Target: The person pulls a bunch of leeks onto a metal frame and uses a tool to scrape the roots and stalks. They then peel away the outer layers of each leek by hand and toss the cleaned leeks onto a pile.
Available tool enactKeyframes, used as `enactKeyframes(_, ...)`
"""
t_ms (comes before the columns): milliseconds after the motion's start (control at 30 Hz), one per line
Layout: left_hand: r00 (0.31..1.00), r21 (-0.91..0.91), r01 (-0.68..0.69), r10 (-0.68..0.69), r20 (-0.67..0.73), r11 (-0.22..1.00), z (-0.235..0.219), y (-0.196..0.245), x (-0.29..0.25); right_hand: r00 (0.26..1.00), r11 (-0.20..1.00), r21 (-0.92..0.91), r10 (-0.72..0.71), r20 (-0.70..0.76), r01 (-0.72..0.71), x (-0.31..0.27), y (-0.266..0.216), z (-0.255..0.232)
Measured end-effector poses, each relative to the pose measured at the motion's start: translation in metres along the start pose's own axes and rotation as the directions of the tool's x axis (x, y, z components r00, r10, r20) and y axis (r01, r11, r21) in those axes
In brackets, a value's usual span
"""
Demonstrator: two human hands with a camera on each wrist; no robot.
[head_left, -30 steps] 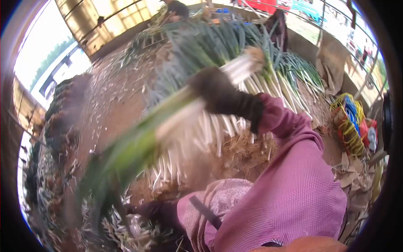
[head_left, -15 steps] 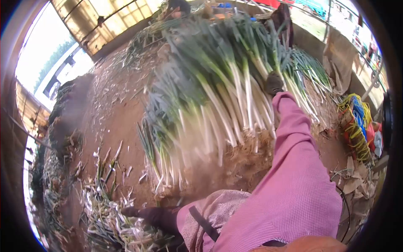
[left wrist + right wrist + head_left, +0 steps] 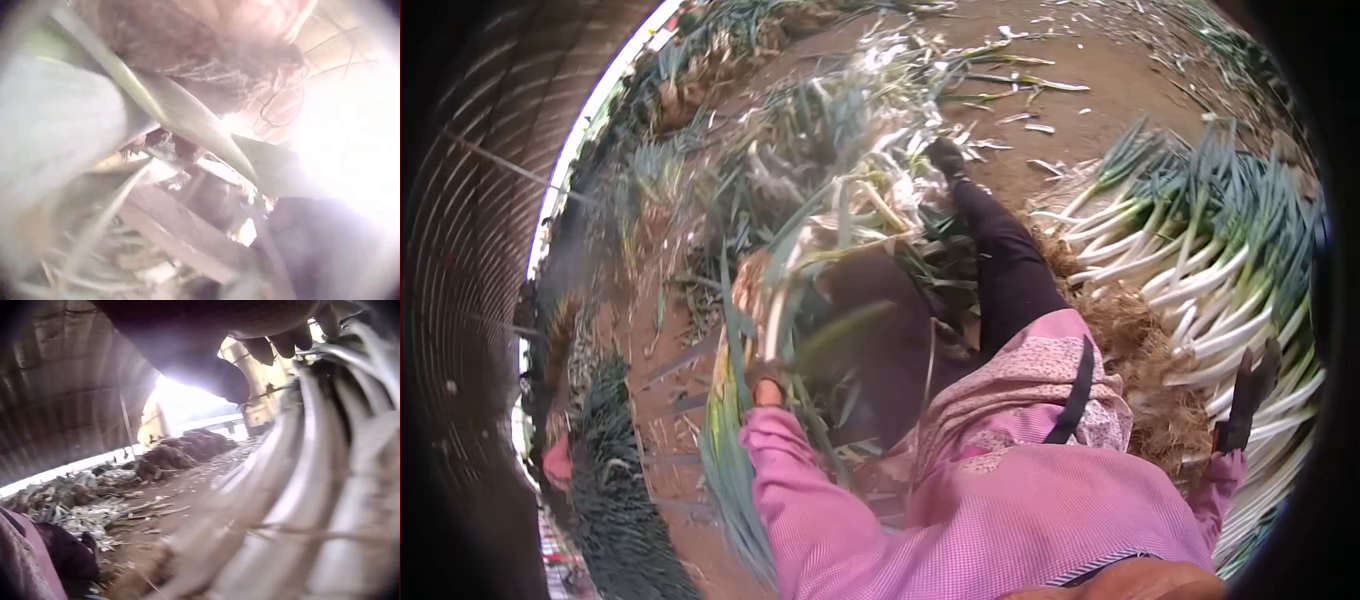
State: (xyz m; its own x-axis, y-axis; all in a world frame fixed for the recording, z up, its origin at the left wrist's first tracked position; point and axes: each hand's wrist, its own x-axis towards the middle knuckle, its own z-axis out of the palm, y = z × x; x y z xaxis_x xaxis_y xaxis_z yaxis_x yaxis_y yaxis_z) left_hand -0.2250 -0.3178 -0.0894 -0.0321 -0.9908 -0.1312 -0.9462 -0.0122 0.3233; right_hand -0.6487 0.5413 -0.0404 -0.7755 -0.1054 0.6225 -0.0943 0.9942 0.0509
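In the head view, my gloved left hand (image 3: 767,378) grips a green onion (image 3: 774,322), its leaves hanging below the hand. Blurred long leaves (image 3: 187,122) cross close in front of the left wrist camera. My right hand (image 3: 1253,388), in a dark glove, is held over a row of green onions (image 3: 1200,290) with long white stalks. Its fingers are spread apart and hold nothing. The right wrist view shows those fingers (image 3: 282,347) hanging above the white stalks (image 3: 306,462).
A heap of peeled leaves and scraps (image 3: 850,150) lies beyond my outstretched leg (image 3: 1005,250). Tangled roots (image 3: 1140,370) edge the onion row beside my lap. More bundles of green onions (image 3: 615,480) lie at left, near a curved ribbed wall (image 3: 470,250).
The view has swung left. My right hand, carrying green onion one second ago, reached into the row, and is now empty over the stalks. My left hand has come into view with an onion.
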Motion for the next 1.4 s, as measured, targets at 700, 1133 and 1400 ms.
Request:
enactKeyframes(700, 0.979, -0.619, -0.035, 0.151, 0.137, 0.785, -0.044, 0.056, -0.237, 0.337, -0.207, 0.876, -0.865, -0.372, 0.435, 0.090, -0.692, -0.039)
enactKeyframes(1133, 0.864, -0.433, -0.213, 0.376, 0.335, 0.876, -0.043, 0.073, -0.237, -0.135, -0.540, 0.751, -0.836, -0.533, 0.379, 0.028, -0.823, -0.005)
enactKeyframes(1400, 0.773, -0.508, -0.398, 0.578, 0.263, 0.764, -0.039, 0.095, -0.188, 0.229, -0.485, 0.732, -0.735, -0.638, 0.479, 0.058, -0.811, -0.082)
